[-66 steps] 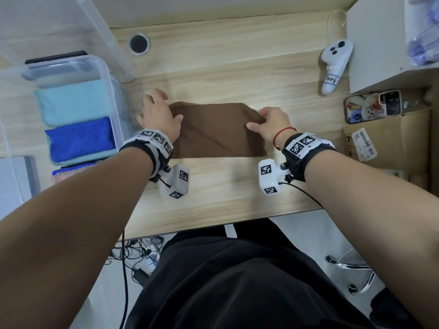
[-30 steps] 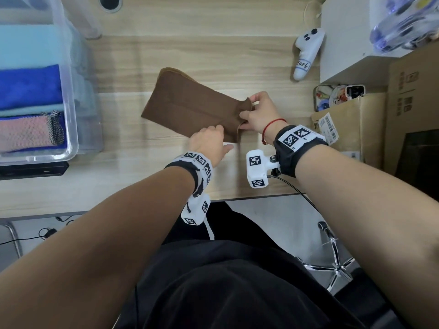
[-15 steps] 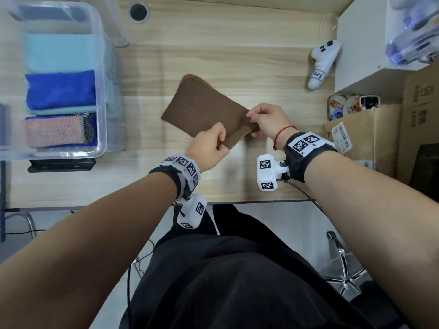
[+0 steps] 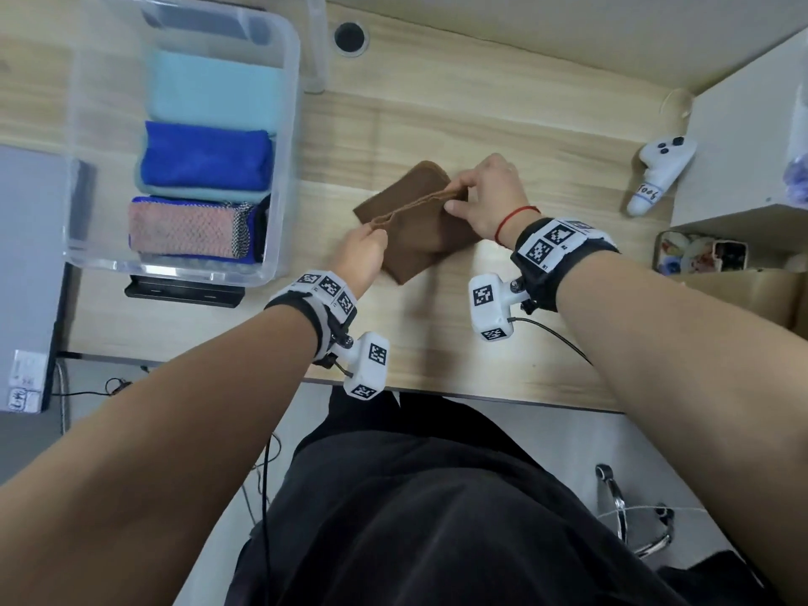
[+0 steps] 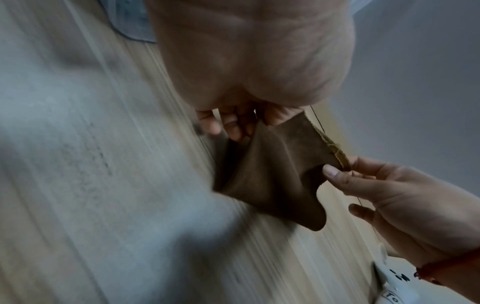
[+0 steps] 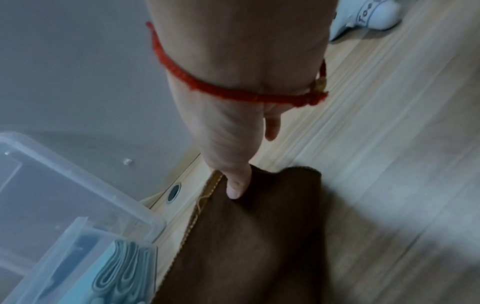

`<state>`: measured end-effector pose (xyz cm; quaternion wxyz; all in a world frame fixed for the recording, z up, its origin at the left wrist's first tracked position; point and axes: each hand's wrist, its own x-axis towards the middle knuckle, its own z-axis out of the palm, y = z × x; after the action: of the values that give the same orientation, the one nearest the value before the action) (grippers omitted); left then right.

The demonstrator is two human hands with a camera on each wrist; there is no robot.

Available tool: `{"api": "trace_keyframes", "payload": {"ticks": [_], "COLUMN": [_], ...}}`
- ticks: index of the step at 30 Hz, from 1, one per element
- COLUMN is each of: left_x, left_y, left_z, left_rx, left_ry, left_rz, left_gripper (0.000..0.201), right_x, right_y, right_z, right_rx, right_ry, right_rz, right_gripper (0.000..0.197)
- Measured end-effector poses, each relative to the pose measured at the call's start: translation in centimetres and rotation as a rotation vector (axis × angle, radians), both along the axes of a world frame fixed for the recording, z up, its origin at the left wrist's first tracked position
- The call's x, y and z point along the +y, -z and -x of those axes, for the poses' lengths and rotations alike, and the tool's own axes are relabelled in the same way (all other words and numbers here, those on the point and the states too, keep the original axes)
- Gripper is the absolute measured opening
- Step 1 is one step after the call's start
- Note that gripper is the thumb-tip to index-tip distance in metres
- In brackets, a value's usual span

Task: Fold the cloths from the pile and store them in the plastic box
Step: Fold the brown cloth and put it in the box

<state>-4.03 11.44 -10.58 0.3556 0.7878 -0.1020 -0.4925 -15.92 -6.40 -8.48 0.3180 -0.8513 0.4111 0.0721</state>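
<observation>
Fingers [image 4: 465, 185] of both hands pinching brown cloth's [image 4: 419, 238] raised hem

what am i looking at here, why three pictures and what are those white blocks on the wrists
No machine here: a person is folding cloths by hand. The big picture comes from a camera on their head; the other two come from the white blocks, which are cameras strapped to each wrist.

The left hand and right hand each pinch the stitched edge of a brown cloth, lifting it over the wooden desk. The clear plastic box to the left already holds folded cloths in light blue, dark blue and pink. A white controller lies to the right.
</observation>
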Motion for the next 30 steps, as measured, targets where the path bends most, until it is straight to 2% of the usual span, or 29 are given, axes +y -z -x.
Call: {"api": "trace_keyframes", "payload": {"ticks": [4, 6, 9, 13, 17, 20, 24, 26, 28, 30], "left_x": [-0.1, -0.3, -0.5, -0.8, -1.4, -1.6, -1.9, -2.1, -2.2, -2.3], "left_y": [0.4, 0.9, 1.8, 2.6, 1.7, 1.7, 2.1, 1.6, 1.1, 0.7], "left_z": [-0.3, -0.6, -1.1, -1.8, -2.5, -2.4, -2.2, -2.0, -1.8, -1.8], "left_rx": [0.014, -0.031, -0.101, -0.046, -0.051, -0.077, -0.154, -0.248, -0.333, -0.408], "left_ry": [0.019, -0.009, -0.048, -0.061, -0.069, -0.06, -0.025, 0.012, 0.035, 0.057], "left_rz": [0.05, 0.09, 0.049, -0.018, -0.049, -0.087, -0.175, -0.231, -0.243, -0.224], "left_gripper": [0.017, 0.017, 0.022, 0.035, 0.021, 0.023, 0.02, 0.02, 0.031, 0.042], "right_x": [-0.1, -0.5, -1.1, -2.0, -2.7, -2.8, -2.6, -2.5, -2.2, -1.6], "right_y": [0.6, 0.8, 1.3, 2.0, 2.5, 2.8, 3.1, 3.1, 2.6, 1.9], "right_z": [-1.5, -2.4, -3.3, -4.3, -5.4, -5.8, -6.1, -5.8, -5.1, -4.2], "right_rx": [0.014, 0.051, 0.077, 0.109, 0.107, 0.1, 0.103, 0.082, 0.015, -0.042], "right_ry": [-0.026, -0.055, -0.014, 0.052, 0.086, 0.087, 0.041, 0.057, 0.075, 0.032], "right_rz": [-0.031, -0.071, -0.088, -0.088, -0.084, -0.072, -0.013, 0.063, 0.11, 0.111], "right_gripper": [0.015, 0.018, 0.023, 0.02, 0.018, 0.017, 0.015, 0.028, 0.034, 0.024]}}
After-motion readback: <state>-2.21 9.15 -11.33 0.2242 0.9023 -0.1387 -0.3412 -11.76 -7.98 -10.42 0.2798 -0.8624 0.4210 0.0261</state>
